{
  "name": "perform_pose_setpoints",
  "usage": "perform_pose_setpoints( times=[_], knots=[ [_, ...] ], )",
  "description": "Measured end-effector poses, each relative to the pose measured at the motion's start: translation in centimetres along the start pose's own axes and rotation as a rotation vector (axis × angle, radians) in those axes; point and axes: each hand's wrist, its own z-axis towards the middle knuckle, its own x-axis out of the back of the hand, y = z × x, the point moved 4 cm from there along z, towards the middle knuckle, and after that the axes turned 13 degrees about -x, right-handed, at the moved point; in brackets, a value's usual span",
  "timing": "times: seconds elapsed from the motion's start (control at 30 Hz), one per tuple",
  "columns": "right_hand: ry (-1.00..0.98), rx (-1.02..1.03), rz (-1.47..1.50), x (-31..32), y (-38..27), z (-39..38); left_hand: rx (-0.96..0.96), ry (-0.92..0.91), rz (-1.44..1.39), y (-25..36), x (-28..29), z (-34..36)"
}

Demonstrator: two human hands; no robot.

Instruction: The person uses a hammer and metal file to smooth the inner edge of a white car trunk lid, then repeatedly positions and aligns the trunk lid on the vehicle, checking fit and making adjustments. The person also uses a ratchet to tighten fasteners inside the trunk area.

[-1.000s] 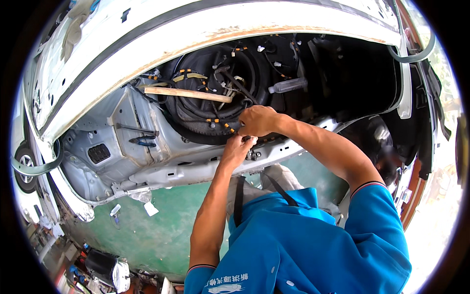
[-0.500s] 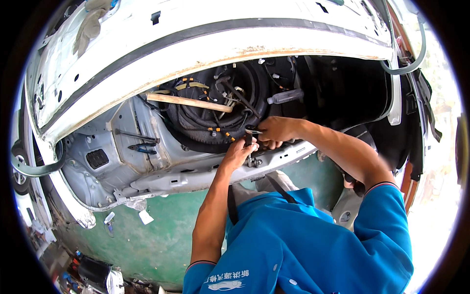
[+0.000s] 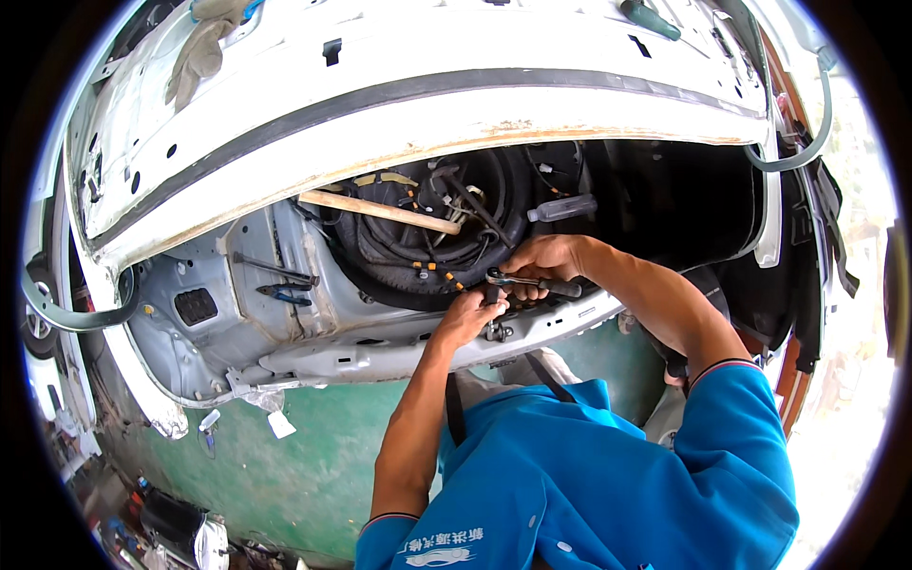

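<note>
My right hand (image 3: 546,261) is closed around a ratchet (image 3: 532,282) with a dark handle, lying crosswise at the front rim of the car's luggage well. My left hand (image 3: 467,315) grips a dark socket piece (image 3: 491,295) just under the ratchet's head, by a bolt fitting (image 3: 497,332) on the pale metal sill (image 3: 347,349). Just behind my hands is a round black well (image 3: 372,256) with coiled hoses and orange-taped wiring. A wooden stick (image 3: 375,211) lies across it, and a clear plastic bottle (image 3: 560,207) lies to its right.
A metal bar (image 3: 275,269) and blue-handled pliers (image 3: 283,293) rest on the left panel. The white lid (image 3: 408,114) arches above, carrying a glove (image 3: 199,52) and green-handled tool (image 3: 651,21). A hooked hinge arm (image 3: 798,152) is at right. Green floor (image 3: 247,475) shows below.
The ratchet has come into sight between my hands, now lying more horizontal. My right hand has shifted slightly right, my left slightly down. The whole scene sits lower in the picture.
</note>
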Motion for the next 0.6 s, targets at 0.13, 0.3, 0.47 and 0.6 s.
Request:
perform_pose_setpoints(
  times=[0.13,0.3,0.47,0.6],
  knots=[
    [-0.044,0.03,0.037,0.9,0.9,0.0,0.025,-0.027,0.033,0.3,-0.3,0.0],
    [0.011,0.055,-0.01,0.3,1.5,0.4,0.033,-0.023,0.086,-0.9,-0.2,0.8],
    [0.238,0.166,0.274,-4.7,2.3,-0.9,0.065,0.064,0.275,-0.9,0.9,0.8],
    [0.628,0.202,-0.365,-7.3,2.9,-4.1,0.04,0.037,-0.014,0.1,0.7,0.9]
  ],
)
